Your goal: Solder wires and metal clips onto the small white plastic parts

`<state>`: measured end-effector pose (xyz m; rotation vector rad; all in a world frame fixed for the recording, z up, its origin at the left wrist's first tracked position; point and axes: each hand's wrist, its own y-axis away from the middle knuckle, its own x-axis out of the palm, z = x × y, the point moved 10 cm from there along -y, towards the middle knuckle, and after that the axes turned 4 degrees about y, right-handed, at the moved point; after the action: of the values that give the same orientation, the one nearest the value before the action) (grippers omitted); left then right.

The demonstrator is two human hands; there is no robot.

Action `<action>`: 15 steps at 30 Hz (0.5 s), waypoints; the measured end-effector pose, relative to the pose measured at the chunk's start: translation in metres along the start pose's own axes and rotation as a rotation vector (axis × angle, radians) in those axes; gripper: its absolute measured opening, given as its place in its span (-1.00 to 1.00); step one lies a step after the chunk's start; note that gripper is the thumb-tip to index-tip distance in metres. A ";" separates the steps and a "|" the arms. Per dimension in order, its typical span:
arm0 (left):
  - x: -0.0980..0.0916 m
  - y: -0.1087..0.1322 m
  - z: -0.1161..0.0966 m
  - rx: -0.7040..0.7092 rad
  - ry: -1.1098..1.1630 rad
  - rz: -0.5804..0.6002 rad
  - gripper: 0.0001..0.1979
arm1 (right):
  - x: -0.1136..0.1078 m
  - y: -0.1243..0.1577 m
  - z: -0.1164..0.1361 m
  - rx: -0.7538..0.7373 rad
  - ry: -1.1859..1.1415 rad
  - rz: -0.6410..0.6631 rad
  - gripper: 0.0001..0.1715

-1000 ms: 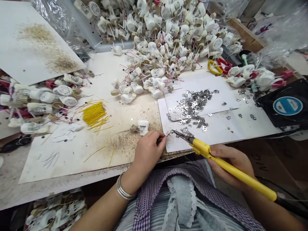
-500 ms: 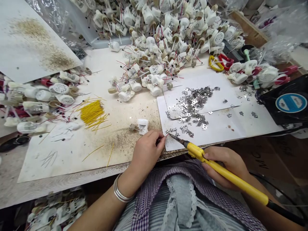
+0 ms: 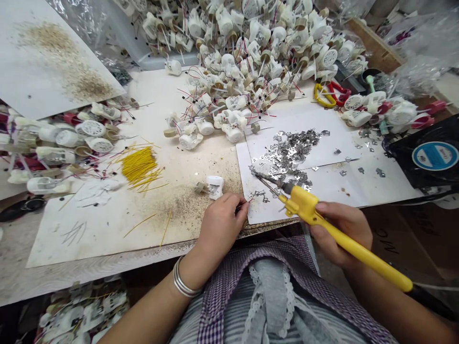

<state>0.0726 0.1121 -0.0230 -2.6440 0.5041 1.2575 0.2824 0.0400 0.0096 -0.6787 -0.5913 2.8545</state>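
Observation:
My left hand (image 3: 220,224) rests on the bench edge, fingers pinched on a thin wire whose tip meets a small metal clip (image 3: 258,194) on the white paper. My right hand (image 3: 342,231) grips a yellow soldering iron (image 3: 337,229); its dark tip (image 3: 257,176) is lifted and points into the heap of shiny metal clips (image 3: 287,155). One white plastic part (image 3: 214,185) lies just beyond my left hand, on brown dust.
A big pile of white plastic parts with red wires (image 3: 251,52) fills the back. More such parts (image 3: 60,148) lie at left, a bundle of yellow wires (image 3: 138,165) beside them. Red and yellow scissors (image 3: 328,93) and a black fan (image 3: 428,155) sit at right.
The soldering iron's tip has lifted off the spot by my left fingers and swung away towards the clip heap. My left hand has stayed put.

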 end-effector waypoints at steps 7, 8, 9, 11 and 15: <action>0.005 0.017 -0.020 0.220 -0.013 0.051 -0.92 | 0.099 -0.072 0.038 -0.163 0.003 0.285 -0.68; 0.005 0.023 -0.024 0.262 -0.018 0.053 -0.91 | 0.113 -0.077 0.042 -0.184 0.022 0.318 -0.65; 0.005 0.028 -0.027 0.298 -0.020 0.055 -0.90 | 0.126 -0.080 0.044 -0.194 0.035 0.361 -0.61; 0.005 0.039 -0.030 0.337 -0.015 0.076 -0.88 | 0.147 -0.080 0.042 -0.188 0.054 0.443 -0.58; 0.000 0.055 -0.019 0.298 -0.012 0.143 -0.82 | 0.153 -0.075 0.030 -0.147 0.064 0.480 -0.56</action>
<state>0.0656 0.0551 -0.0116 -2.3859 0.8215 1.1322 0.1368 0.1337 0.0035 -1.0605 -0.7178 3.2264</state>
